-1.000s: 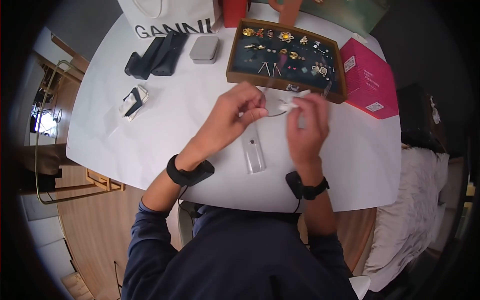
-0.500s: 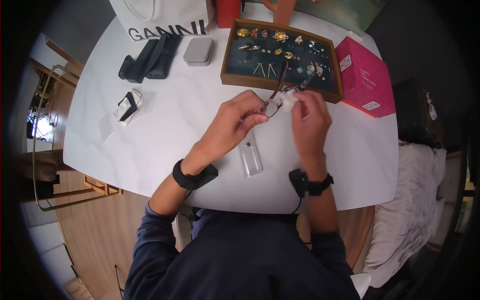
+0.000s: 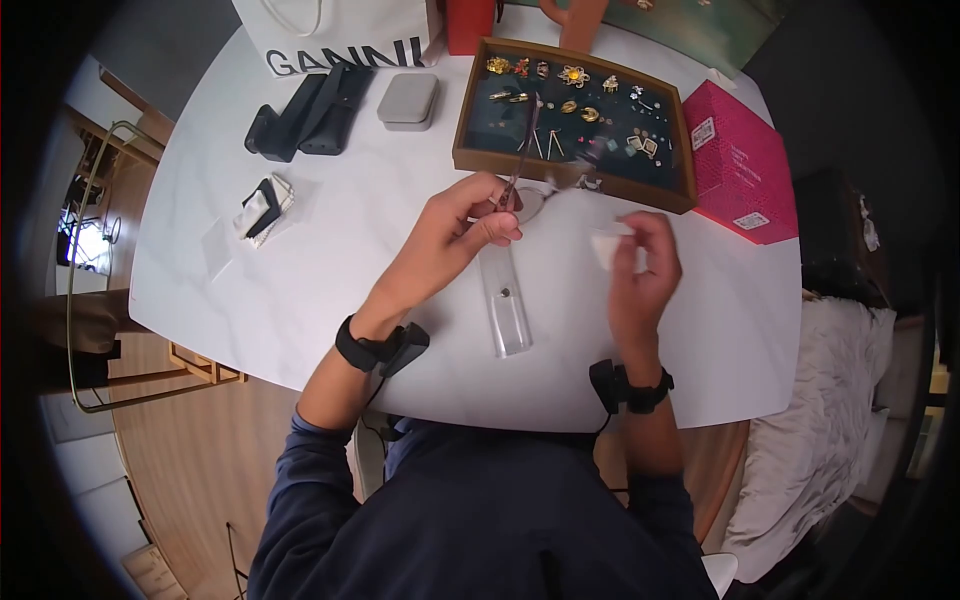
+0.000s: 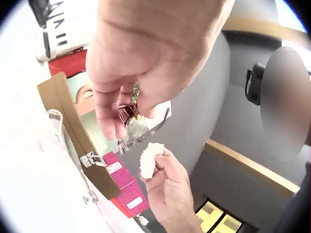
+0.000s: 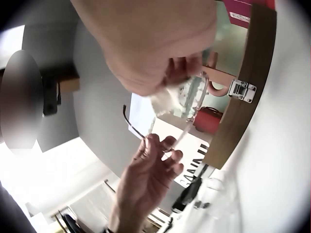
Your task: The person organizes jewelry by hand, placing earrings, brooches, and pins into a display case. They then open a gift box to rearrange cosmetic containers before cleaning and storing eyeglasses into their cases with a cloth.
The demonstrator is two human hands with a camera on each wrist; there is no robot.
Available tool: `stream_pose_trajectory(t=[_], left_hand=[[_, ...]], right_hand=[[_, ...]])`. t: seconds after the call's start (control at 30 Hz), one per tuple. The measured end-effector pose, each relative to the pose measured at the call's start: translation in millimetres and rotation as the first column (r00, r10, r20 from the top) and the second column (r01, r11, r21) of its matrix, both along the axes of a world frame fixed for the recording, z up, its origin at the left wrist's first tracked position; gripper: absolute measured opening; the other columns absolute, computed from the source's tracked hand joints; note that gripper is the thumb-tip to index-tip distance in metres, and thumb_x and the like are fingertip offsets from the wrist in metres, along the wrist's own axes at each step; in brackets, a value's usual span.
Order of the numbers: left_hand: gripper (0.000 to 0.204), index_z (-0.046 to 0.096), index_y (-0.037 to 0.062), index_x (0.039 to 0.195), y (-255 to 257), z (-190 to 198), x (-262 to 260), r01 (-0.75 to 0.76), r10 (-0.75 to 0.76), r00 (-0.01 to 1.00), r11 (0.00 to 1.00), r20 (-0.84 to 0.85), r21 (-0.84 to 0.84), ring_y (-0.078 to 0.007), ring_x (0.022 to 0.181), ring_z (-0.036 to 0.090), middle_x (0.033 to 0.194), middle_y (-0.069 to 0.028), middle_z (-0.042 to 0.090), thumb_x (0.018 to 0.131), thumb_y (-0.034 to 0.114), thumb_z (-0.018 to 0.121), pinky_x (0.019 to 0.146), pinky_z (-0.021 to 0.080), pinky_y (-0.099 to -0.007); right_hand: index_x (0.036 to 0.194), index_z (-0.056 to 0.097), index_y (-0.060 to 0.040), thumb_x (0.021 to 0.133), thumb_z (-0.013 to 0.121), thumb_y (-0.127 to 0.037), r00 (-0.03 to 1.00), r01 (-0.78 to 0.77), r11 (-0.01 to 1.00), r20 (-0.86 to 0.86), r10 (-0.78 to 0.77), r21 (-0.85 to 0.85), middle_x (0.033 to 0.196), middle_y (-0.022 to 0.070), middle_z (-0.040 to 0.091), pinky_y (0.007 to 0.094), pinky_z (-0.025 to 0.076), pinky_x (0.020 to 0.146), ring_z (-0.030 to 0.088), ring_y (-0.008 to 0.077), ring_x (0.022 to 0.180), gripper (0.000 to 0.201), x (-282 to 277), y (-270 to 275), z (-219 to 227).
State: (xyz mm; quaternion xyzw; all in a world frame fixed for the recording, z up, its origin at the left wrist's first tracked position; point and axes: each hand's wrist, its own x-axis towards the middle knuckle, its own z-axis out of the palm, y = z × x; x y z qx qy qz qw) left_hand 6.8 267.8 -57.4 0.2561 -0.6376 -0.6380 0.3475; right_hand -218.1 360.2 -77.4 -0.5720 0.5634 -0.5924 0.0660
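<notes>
My left hand pinches a pair of eyeglasses at one end of the frame, holding them above the table near the display box's front edge. Their temples point away from me; in the left wrist view the lens shows below the fingertips. A small white cloth with a zigzag edge is pinched between thumb and fingers of my right hand, just right of the glasses and apart from them in the head view. Below the hands, a clear plastic pouch with a snap lies on the table.
A wooden display box of jewellery stands behind the hands, a pink box to its right. Further left are a grey case, dark cases, folded cloths and a white paper bag.
My right hand has drawn back from the glasses with the white cloth, moving right and toward me. The left hand keeps hold of the glasses, which have turned somewhat.
</notes>
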Motion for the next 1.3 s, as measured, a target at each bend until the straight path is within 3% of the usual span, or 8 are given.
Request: stream_pose_trajectory(t=[0.1,0.23,0.47,0.8,0.93,1.1,1.2,1.3], left_hand=[[0.020,0.059,0.0006,0.098,-9.5,-10.4,8.8,0.031,-0.033,0.992,0.999,-0.124,-0.014,-0.0158,0.091,0.065,0.107,-0.0073,0.055,0.106,0.018,0.060,0.080,0.056,-0.0303],[0.017,0.062,0.0009,0.101,-14.7,-12.4,13.9,-0.064,0.061,0.997,0.993,-0.043,-0.095,-0.0127,0.079,0.064,0.112,-0.0065,0.052,0.103,0.018,0.065,0.069,0.054,-0.0270],[0.039,0.059,0.0051,0.131,-1.0,2.9,6.8,-0.204,0.204,0.979,0.979,-0.025,-0.009,-0.0070,0.069,0.059,0.118,-0.0038,0.051,0.095,0.009,0.074,0.056,0.046,-0.0218],[0.042,0.053,0.0066,0.144,2.7,-3.6,10.4,-0.124,0.171,0.967,0.963,-0.190,0.238,-0.0081,0.074,0.054,0.129,-0.0056,0.051,0.107,0.026,0.057,0.065,0.046,-0.0217],[0.035,0.064,0.0026,0.128,3.3,-1.9,19.8,-0.139,0.178,0.971,0.964,0.158,-0.229,-0.0142,0.072,0.057,0.117,-0.0094,0.060,0.101,0.026,0.066,0.066,0.049,-0.0264],[0.036,0.065,-0.0017,0.121,2.2,4.8,37.5,0.015,0.609,0.742,0.402,0.279,-0.915,-0.0177,0.071,0.066,0.090,-0.0103,0.067,0.095,0.021,0.075,0.061,0.049,-0.0287],[0.034,0.064,-0.0014,0.122,7.5,-4.2,57.3,-0.224,0.680,0.648,0.600,0.342,-0.768,-0.0168,0.067,0.067,0.087,-0.0091,0.069,0.102,0.026,0.066,0.057,0.048,-0.0276],[0.042,0.063,-0.0007,0.122,8.3,-4.6,85.1,-0.396,0.356,0.845,0.918,0.398,0.018,-0.0150,0.062,0.066,0.087,-0.0080,0.072,0.109,0.038,0.053,0.054,0.046,-0.0246]], right_hand=[[0.113,0.057,0.0008,0.097,0.052,0.000,0.827,0.076,0.993,0.549,-0.116,0.096,0.097,0.0064,0.062,0.0254,0.047,0.079,0.058,0.0113,0.084,0.017,-11.9,-1.3,-0.7],[0.118,0.054,-0.0006,0.097,0.046,0.000,0.657,-0.189,0.974,0.753,0.033,0.122,0.107,0.0077,0.063,0.0272,0.050,0.077,0.061,0.0120,0.083,0.022,-30.9,-7.9,-8.3],[0.152,0.041,-0.0006,0.093,0.041,0.009,0.855,-0.183,0.960,0.516,0.049,0.212,0.136,0.0190,0.060,0.0302,0.057,0.074,0.068,0.0168,0.083,0.060,1.4,-12.0,0.3],[0.135,0.064,-0.0060,0.084,0.047,0.020,0.949,-0.139,0.979,-0.262,0.174,0.147,0.129,0.0184,0.055,0.0371,0.055,0.088,0.067,0.0334,0.104,0.060,21.7,-11.3,10.0],[0.133,0.064,-0.0045,0.082,0.049,0.021,0.914,-0.098,0.984,-0.378,0.150,0.152,0.126,0.0185,0.054,0.0391,0.054,0.087,0.067,0.0349,0.103,0.059,28.0,-12.9,14.2],[0.129,0.065,-0.0033,0.084,0.047,0.019,0.976,-0.123,0.985,-0.167,0.143,0.122,0.120,0.0186,0.059,0.0393,0.054,0.084,0.066,0.0354,0.098,0.053,48.1,-20.2,38.5],[0.126,0.065,-0.0028,0.086,0.048,0.015,0.972,-0.194,0.914,-0.057,0.229,0.357,0.112,0.0182,0.063,0.0374,0.054,0.082,0.066,0.0340,0.095,0.047,22.4,-17.9,31.3],[0.122,0.065,-0.0025,0.088,0.054,0.007,0.930,-0.340,0.744,0.090,0.355,0.575,0.109,0.0176,0.066,0.0377,0.053,0.082,0.066,0.0327,0.094,0.037,11.5,-2.0,-6.1]])
